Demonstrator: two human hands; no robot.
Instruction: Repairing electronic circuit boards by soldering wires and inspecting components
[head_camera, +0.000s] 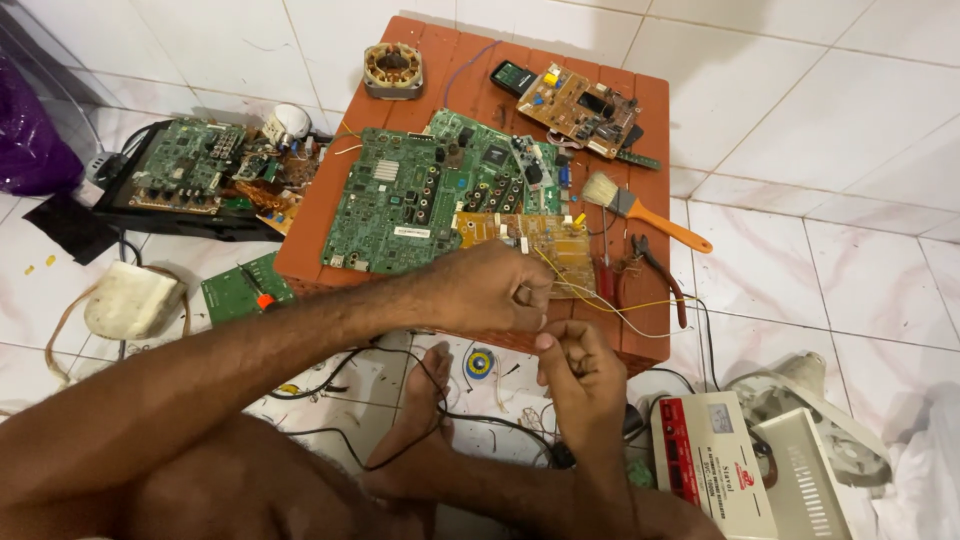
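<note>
Nearest, a bare foot (425, 420) on the tiled floor (850, 270), black cables (400, 455) looped around it, and a white-and-red box (705, 460) at the right. Just above, right hand (580, 375), fingers (552, 345) pinched shut on a thin yellow wire (600, 300); left hand (485, 290) just beside it, fingers curled closed on the same wire, though the exact pinch point is too small to tell. Wire running from the two hands up over the near edge of the red tabletop (650, 110) toward an orange board (530, 240). Beyond the hands, a large green board (395, 205) lying flat, touching the orange one; to the right, pliers (655, 270) and a brush (640, 212) with an orange handle. Farther back, a small brown board (580, 105) and a motor stator (392, 70) near the far edge. On the floor to the left, more green boards (190, 165) on a black tray. Likely risks: too hard a pull on the thin wire, snapping it or tearing its joint off the orange board; a tug dragging the loose boards toward the edge; a shift of the foot snagging the cables and jerking whatever hangs on them.
</note>
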